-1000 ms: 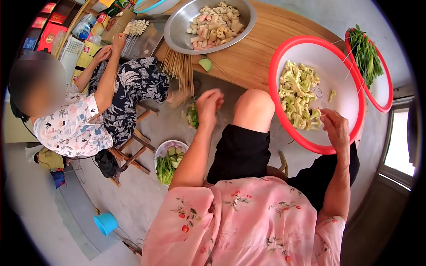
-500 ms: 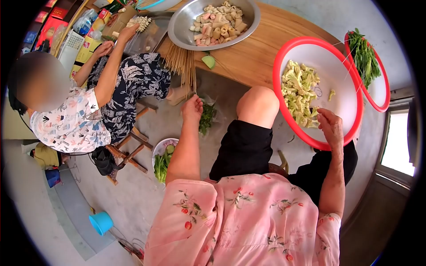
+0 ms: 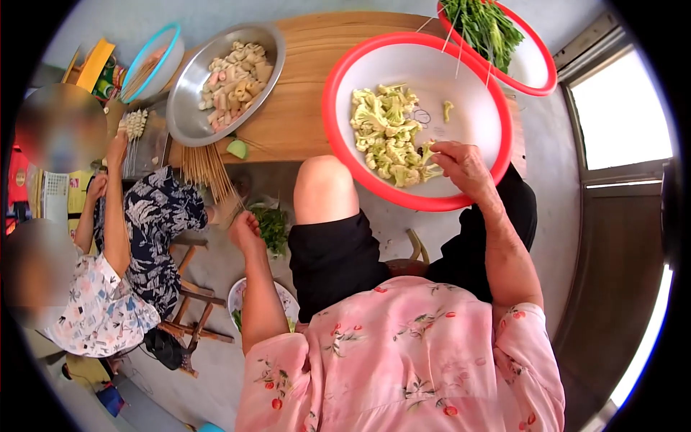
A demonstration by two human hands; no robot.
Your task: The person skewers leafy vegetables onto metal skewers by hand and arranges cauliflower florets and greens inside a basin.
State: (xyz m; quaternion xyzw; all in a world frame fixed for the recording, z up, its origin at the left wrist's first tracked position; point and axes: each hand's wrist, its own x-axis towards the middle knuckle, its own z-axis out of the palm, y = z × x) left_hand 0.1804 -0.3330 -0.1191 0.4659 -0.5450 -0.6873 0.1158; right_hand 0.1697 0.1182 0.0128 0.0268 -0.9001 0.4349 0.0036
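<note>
My left hand (image 3: 246,227) is closed at the lower end of a bundle of wooden skewers (image 3: 203,169), its fingertips pinched on one skewer's end. The skewers stick out over the table's front edge. My right hand (image 3: 464,169) reaches over the rim of a large red-rimmed white basin (image 3: 461,101). Its thumb and fingers pinch a cauliflower floret at the right side of a pile of cauliflower (image 3: 389,133). A small loose piece (image 3: 448,111) lies apart from the pile in the basin.
On the wooden table (image 3: 309,93) are a steel bowl (image 3: 176,108) of cut pieces and a green chunk (image 3: 237,149). A second red-rimmed basin (image 3: 543,72) holds greens. Another person (image 3: 108,309) sits at the left, holding loaded skewers. Greens (image 3: 272,229) and a bowl (image 3: 288,301) are below.
The view has swung right. My left hand has gone from open air over the floor to the skewer ends. My right hand remains at the cauliflower.
</note>
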